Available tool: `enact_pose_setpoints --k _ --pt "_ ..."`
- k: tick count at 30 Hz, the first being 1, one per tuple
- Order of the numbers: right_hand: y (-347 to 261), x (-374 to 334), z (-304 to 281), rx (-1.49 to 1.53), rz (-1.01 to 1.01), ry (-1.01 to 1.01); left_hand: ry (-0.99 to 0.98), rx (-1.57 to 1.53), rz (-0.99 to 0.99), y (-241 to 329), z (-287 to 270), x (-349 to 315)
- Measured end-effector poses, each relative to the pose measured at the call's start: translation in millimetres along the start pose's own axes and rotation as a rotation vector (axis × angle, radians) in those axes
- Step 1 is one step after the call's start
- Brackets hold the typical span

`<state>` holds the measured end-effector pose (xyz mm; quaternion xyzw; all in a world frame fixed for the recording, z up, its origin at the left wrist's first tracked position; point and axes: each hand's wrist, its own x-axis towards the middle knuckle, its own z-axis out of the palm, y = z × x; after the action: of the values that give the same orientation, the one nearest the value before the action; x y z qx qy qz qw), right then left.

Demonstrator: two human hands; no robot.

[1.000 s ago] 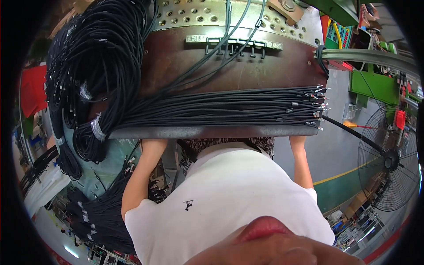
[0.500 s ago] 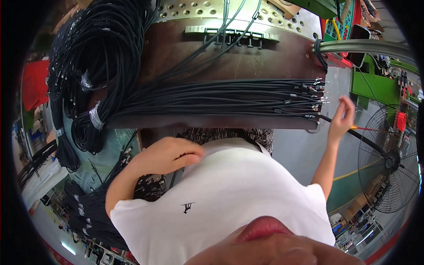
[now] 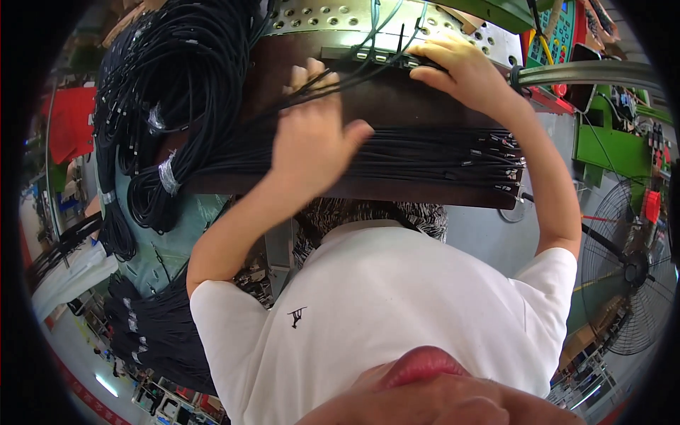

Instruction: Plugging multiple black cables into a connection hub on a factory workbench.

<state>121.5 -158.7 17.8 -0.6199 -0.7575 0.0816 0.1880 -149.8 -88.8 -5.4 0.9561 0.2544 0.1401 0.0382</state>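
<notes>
My left hand [image 3: 309, 134] is over the dark brown board [image 3: 397, 106]. Its thumb is spread away from the fingers, and a few thin black cables [image 3: 340, 83] cross over the fingers. My right hand [image 3: 464, 76] has its fingers and thumb around the right end of a black bar-shaped rack [image 3: 386, 59] at the board's far side; the fingers hide that end. Several cables run across the rack toward the far edge. Below my left hand, a row of black cables [image 3: 425, 152] lies side by side, with metal-tipped ends [image 3: 513, 166] at the right.
A large coil of black cables [image 3: 170, 78], bound with silvery tape [image 3: 168, 176], lies at the left. Behind the board is a perforated metal plate [image 3: 319, 18]. A curved metal rail [image 3: 581, 73] juts in at the right, and a fan [image 3: 630, 269] stands lower right.
My left hand has moved from beside my body up over the cables. My right hand has gone from beyond the cable ends to the rack, which now looks tilted.
</notes>
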Motion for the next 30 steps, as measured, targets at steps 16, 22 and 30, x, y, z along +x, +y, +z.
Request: enact_pose_setpoints --k 16,22,30 --pt "-11.8 -48.3 -6.3 -0.089 0.068 0.219 0.190 -0.226 0.147 -41.3 7.2 58.1" --pt "-12.9 -60.0 1.5 -0.255 0.138 0.386 0.090 -0.301 0.034 -38.7 11.5 62.2" --pt "-30.7 -63.0 14.0 -0.446 -0.093 0.430 0.046 -0.339 -0.032 -28.6 10.0 62.3"
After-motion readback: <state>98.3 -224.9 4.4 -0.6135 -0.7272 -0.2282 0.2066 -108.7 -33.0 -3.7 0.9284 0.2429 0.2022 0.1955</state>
